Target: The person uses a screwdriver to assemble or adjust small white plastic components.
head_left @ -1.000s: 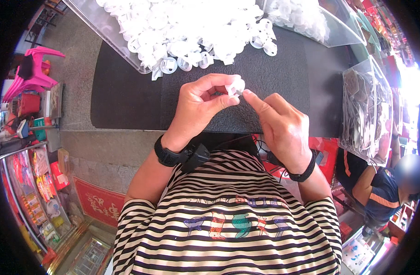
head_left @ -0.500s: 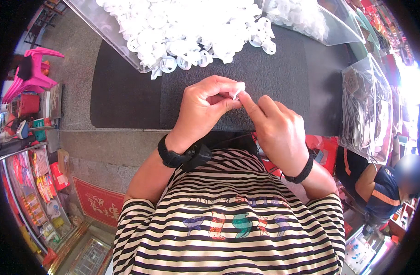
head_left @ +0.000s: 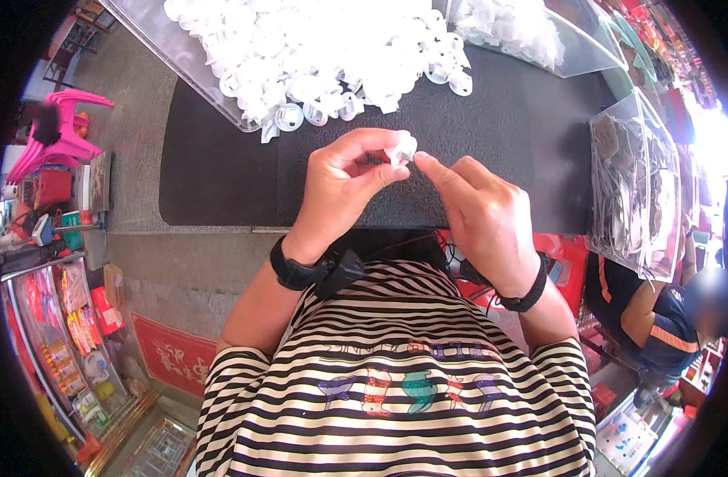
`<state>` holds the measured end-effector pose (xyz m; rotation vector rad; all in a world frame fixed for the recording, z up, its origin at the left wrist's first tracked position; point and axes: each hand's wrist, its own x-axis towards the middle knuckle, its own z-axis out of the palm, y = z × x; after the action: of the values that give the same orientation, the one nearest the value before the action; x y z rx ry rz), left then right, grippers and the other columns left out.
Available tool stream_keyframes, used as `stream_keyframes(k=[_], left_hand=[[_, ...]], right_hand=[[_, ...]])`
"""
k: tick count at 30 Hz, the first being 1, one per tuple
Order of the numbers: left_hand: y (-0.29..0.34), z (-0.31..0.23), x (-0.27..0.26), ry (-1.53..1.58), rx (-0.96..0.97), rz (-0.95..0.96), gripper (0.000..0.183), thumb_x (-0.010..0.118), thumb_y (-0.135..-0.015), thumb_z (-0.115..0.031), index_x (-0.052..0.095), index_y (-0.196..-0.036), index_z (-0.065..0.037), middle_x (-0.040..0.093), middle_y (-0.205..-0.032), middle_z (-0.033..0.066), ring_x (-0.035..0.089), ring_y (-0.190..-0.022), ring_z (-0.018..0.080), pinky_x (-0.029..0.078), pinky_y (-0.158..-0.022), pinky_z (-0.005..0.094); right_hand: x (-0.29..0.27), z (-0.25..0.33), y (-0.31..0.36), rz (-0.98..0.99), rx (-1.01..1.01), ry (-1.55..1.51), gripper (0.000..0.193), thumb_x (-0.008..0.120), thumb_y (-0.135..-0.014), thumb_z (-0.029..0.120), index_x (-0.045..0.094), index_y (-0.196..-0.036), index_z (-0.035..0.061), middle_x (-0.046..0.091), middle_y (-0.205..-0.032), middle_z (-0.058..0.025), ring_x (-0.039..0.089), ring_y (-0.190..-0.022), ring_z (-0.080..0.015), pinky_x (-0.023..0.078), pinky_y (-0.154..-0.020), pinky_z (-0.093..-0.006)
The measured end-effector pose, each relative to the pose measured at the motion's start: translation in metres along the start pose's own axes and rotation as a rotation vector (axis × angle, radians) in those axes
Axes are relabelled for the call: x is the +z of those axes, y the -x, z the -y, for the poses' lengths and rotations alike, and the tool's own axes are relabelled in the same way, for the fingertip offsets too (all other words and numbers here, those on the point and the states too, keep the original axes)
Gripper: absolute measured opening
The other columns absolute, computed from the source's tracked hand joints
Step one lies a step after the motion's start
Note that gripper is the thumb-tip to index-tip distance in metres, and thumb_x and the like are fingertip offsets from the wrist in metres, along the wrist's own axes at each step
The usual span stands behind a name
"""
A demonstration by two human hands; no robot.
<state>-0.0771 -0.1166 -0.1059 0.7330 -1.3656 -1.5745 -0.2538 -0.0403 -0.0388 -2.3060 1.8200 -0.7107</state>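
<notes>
Grey concrete floor [head_left: 141, 151] runs along the left, with pink plastic stools [head_left: 66, 139] bunched together, too overlapped to count, and one red rectangular mat with pale markings [head_left: 173, 354] below them. One other person in a dark top with orange trim [head_left: 654, 322] is off to the right.

Before me stands one black, textured desk [head_left: 499, 119]. At its far side is a heap of small white plastic pieces [head_left: 316, 56], dozens at least, too glaring and crowded to count. Three clear plastic containers show: one with its slanting wall [head_left: 173, 60] along the left of the heap, a second [head_left: 590, 49] at the far right holding more white pieces, and a third [head_left: 636, 111] at the right edge, filled with thin grey strands [head_left: 622, 191] I cannot number.

My left hand [head_left: 344, 171] pinches one small white plastic piece [head_left: 401, 149] between thumb and fingers, above the near half of the desk. My right hand [head_left: 491, 215] points its index finger at that piece, the tip just beside or touching it; its other fingers curl under, and I cannot tell whether they grip anything. I wear two black wristbands [head_left: 531, 294], one per wrist.
</notes>
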Motion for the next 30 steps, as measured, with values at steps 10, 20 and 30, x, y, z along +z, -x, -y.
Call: stream_keyframes(k=[10,20,30], left_hand=[[0.002,0.002,0.004,-0.151,0.064,0.016,0.028,0.071,-0.082,0.007,0.07,-0.11,0.002,0.069,-0.104,0.0063,0.065,-0.089,0.01,0.058,-0.08,0.0254],[-0.003,0.003,-0.007,0.086,-0.109,0.05,0.032,0.069,-0.085,0.006,0.064,-0.117,0.002,0.068,-0.111,0.0088,0.065,-0.098,0.0135,0.055,-0.087,0.0282],[-0.005,0.004,-0.008,0.093,-0.125,0.035,0.033,0.067,-0.087,0.008,0.062,-0.119,0.002,0.067,-0.117,0.0129,0.065,-0.101,0.0155,0.056,-0.086,0.0297]], right_hand=[[0.009,0.01,0.003,0.039,-0.062,0.182,0.045,0.065,-0.075,0.002,0.068,-0.118,0.012,0.048,-0.072,-0.0066,0.057,-0.057,-0.0235,0.049,-0.052,-0.0363],[-0.011,-0.011,0.001,0.034,0.05,-0.284,0.041,0.063,-0.085,0.0,0.064,-0.125,0.0084,0.057,-0.081,-0.0139,0.06,-0.066,-0.0318,0.048,-0.061,-0.0408],[-0.007,-0.008,-0.002,0.096,0.084,-0.316,0.041,0.057,-0.087,-0.004,0.062,-0.127,0.0034,0.054,-0.074,-0.0157,0.055,-0.064,-0.0321,0.046,-0.062,-0.0372]])
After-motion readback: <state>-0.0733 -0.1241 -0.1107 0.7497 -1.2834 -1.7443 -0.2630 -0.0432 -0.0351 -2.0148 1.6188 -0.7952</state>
